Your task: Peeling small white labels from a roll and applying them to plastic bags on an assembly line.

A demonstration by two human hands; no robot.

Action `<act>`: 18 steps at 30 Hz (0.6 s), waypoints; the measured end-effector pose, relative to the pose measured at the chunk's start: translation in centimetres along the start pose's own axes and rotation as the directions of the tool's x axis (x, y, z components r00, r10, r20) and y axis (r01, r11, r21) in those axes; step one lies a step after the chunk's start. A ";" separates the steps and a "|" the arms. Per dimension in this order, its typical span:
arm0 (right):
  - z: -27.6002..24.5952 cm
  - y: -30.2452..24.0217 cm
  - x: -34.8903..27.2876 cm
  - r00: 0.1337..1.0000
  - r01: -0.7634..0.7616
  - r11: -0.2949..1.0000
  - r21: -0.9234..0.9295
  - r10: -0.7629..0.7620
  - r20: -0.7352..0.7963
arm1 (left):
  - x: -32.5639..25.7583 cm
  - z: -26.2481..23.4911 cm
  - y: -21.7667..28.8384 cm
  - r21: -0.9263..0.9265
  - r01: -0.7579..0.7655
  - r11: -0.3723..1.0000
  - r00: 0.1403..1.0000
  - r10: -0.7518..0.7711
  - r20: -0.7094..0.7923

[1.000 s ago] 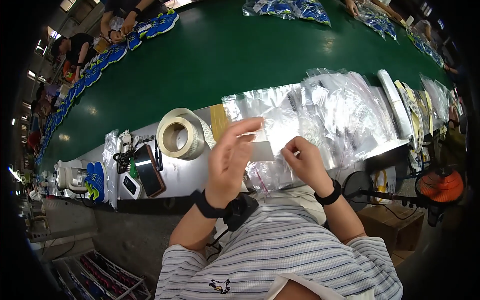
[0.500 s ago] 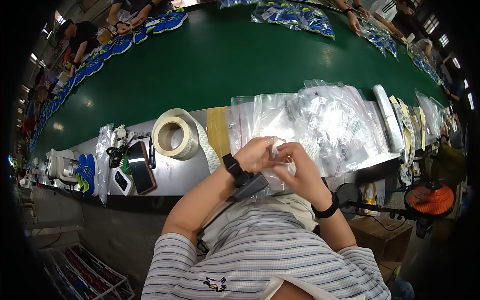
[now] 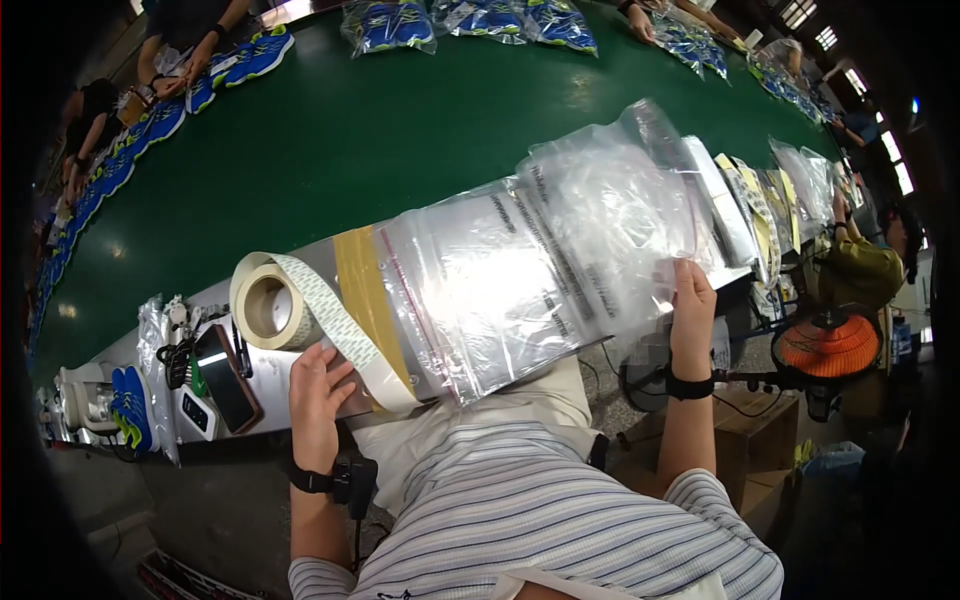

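My right hand (image 3: 692, 310) pinches the near right edge of a clear plastic bag (image 3: 625, 220) on a loose heap of such bags. Part of that bag's edge looks hazy beside my fingertips. To the left of the heap, a clear bag with a red-lined edge (image 3: 475, 290) lies flat on the metal work surface. My left hand (image 3: 318, 395) has its fingers spread and holds nothing. It is beside the unrolled strip (image 3: 350, 345) of a label roll (image 3: 300, 318), just in front of the roll; whether a fingertip touches the strip I cannot tell.
A phone (image 3: 228, 385), a white device (image 3: 198, 412) and a pair of blue shoes (image 3: 135, 410) sit at left. Beyond runs a green belt (image 3: 380, 140) bearing bagged shoes (image 3: 480, 18). An orange fan (image 3: 828, 350) stands at right. Co-workers' hands (image 3: 172, 82) work across the belt.
My hands, together in front of me before, have parted: the left opened and moved left to the label strip, the right went to the bag heap's edge. The view has turned and shifted.
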State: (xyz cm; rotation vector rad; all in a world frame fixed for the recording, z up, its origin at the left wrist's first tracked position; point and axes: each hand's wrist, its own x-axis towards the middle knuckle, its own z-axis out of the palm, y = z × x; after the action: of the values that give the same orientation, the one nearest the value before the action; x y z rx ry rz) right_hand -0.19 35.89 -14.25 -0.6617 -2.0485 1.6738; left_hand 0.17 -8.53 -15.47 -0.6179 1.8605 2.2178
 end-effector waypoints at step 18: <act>4.8 -2.2 -1.4 0.986 0.070 0.990 -0.120 -0.051 0.160 | 3.2 9.2 -2.6 0.133 0.325 0.936 0.841 -0.350 0.413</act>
State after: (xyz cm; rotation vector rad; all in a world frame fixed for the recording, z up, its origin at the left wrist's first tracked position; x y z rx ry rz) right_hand -2.15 30.91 -13.07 -0.5158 -2.2756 1.6185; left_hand -3.48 0.58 -17.99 -0.3662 1.4552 1.8731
